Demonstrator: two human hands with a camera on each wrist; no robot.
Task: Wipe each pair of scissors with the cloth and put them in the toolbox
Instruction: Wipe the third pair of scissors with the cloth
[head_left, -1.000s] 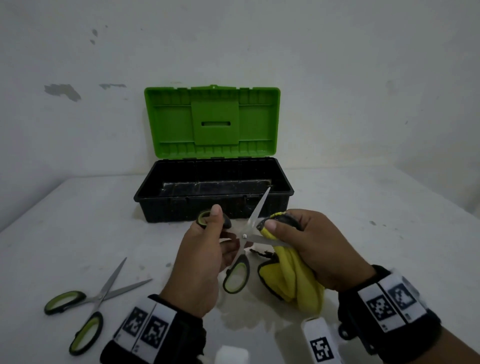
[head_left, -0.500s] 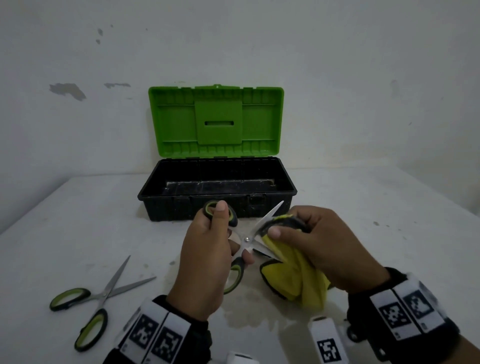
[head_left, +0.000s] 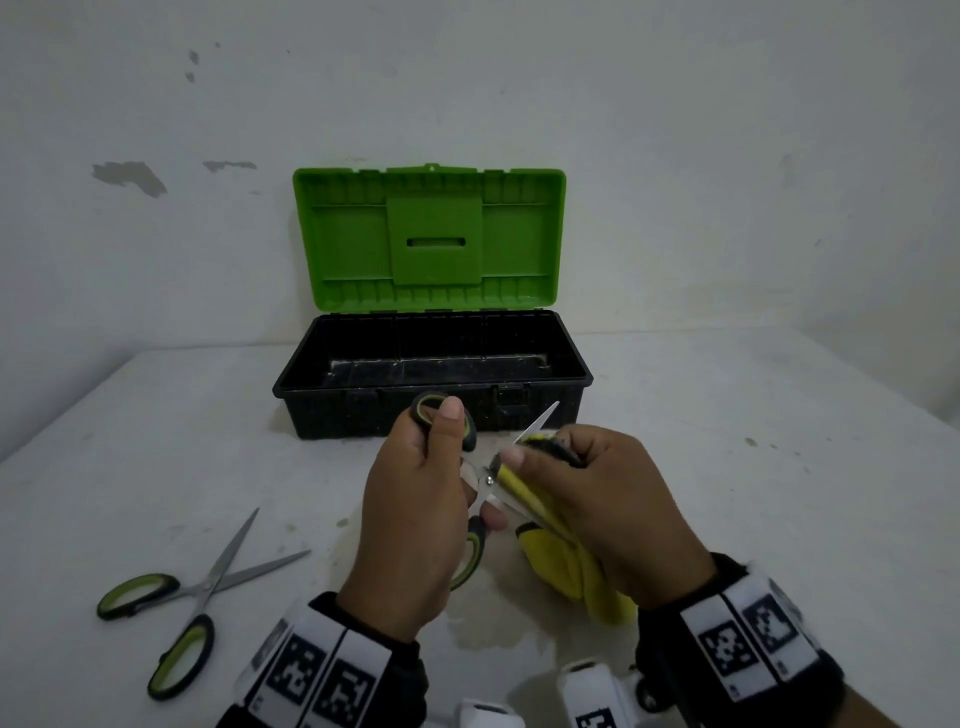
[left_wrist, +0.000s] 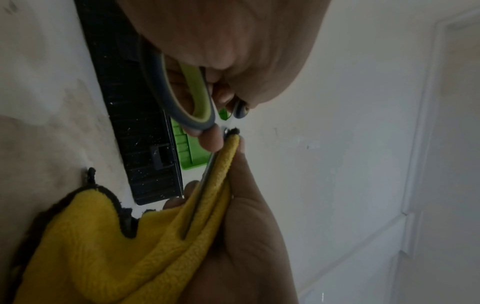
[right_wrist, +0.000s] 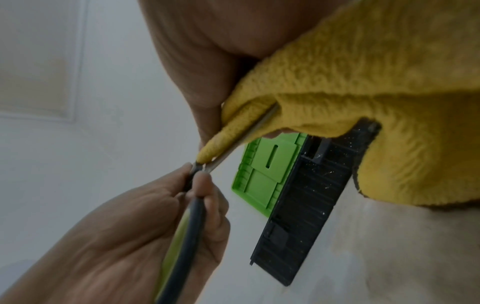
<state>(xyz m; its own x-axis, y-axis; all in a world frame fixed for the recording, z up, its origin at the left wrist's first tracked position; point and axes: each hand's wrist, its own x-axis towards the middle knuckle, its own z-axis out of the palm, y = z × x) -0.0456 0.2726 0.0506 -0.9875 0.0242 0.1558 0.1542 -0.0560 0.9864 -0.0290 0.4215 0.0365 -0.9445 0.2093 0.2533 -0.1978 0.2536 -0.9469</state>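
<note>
My left hand (head_left: 441, 467) grips a pair of scissors (head_left: 470, 551) by its green-and-grey handles, blades spread apart. One handle loop (left_wrist: 192, 96) shows under my left fingers in the left wrist view. My right hand (head_left: 582, 493) pinches the yellow cloth (head_left: 566, 571) around one blade, close to the pivot. That blade (right_wrist: 249, 131) lies in a fold of the cloth (right_wrist: 363, 82). The other blade tip (head_left: 543, 418) sticks out toward the toolbox (head_left: 332, 400), which stands with its green lid (head_left: 353, 244) raised behind my hands. A second pair of scissors (head_left: 202, 592) lies spread on the table at the left.
The white table (head_left: 753, 467) meets a white wall behind the toolbox. A damp patch (head_left: 493, 623) shows on the table under my hands. The table's right edge runs along the far right.
My right hand has slid the cloth along the blade toward the pivot. The scissors have tilted, the free blade tip swinging to the right, while my left hand shifted slightly up.
</note>
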